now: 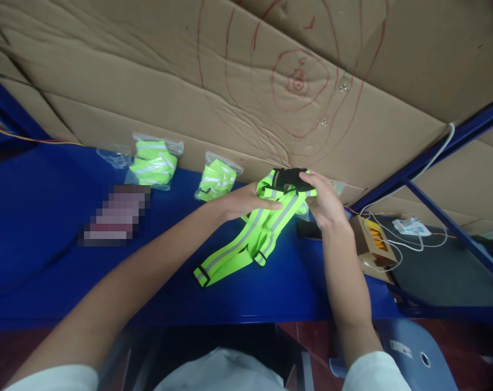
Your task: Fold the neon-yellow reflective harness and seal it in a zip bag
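Observation:
Both hands hold up a neon yellow-green reflective harness (271,228) with grey stripes, above a blue table (230,304). My left hand (257,202) grips the bunched straps from the left, its thumb lying across them. On the other side, my right hand (324,198) pinches the black part of the harness at its top. Strap loops with black buckles dangle down to the left, near the tabletop. Some of my fingers are hidden behind the straps.
Clear bags of folded neon straps, a left bag (153,165) and a middle bag (216,178), lie along the cardboard wall (149,81). A blurred-out flat object (118,214) is at left. An open cardboard box (372,247) with white cables stands right, by a blue metal frame. A grey-blue chair (417,353) is lower right.

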A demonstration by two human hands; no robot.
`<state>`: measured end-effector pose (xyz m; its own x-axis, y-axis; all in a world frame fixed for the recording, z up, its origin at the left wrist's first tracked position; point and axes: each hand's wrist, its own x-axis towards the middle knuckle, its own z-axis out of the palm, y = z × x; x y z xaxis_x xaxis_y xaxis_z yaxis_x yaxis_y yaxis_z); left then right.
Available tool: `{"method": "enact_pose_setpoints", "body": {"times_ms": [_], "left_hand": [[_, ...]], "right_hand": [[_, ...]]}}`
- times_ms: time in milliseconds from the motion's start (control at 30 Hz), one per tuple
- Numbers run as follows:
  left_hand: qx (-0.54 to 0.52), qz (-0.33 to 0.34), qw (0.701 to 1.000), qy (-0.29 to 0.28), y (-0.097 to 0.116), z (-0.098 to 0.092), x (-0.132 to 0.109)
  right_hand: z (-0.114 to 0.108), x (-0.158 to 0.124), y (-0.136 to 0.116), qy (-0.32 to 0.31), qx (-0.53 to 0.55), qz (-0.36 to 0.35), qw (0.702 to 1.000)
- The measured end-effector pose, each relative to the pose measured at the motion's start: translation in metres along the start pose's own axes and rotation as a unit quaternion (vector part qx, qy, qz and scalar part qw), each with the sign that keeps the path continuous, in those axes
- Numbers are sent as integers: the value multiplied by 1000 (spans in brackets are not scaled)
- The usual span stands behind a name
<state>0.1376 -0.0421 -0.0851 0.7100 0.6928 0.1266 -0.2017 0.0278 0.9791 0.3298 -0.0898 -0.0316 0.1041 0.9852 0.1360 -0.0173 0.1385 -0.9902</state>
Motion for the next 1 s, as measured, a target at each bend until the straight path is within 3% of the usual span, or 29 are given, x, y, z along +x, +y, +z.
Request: {"method": "enact_pose_setpoints", "body": {"times_ms": [100, 200, 267, 367, 433, 500, 633, 767, 1000], "left_hand": [[14, -6, 1000, -1, 1, -2, -3], [-4, -14, 1000, -3, 1, 3, -4], [-4, -3, 1000, 21, 2, 8, -3], [20, 27, 997, 70, 6, 12, -2], [45, 26, 996, 72, 8, 12, -2], [62, 29, 995, 67, 8, 13, -3], [94, 69, 989, 93, 1, 20, -3], [150, 114, 976, 105, -7, 23, 0], [28, 30, 998, 38, -16, 22, 2]], "right_hand": [[5, 3, 5, 66, -41, -48, 996], [7, 2, 6, 61, -79, -83, 992], [4, -1, 2, 28, -76, -66, 995], [-6, -8, -7, -70, -86, -18, 994], [-13, -12, -13, -137, -114, -1, 984], [-17, -13, -16, -161, -117, 5, 980], [-11, -11, -13, -117, -39, 14, 992], [-1, -10, -8, -55, -18, -45, 997], [3, -9, -7, -30, 13, -26, 999]]}}
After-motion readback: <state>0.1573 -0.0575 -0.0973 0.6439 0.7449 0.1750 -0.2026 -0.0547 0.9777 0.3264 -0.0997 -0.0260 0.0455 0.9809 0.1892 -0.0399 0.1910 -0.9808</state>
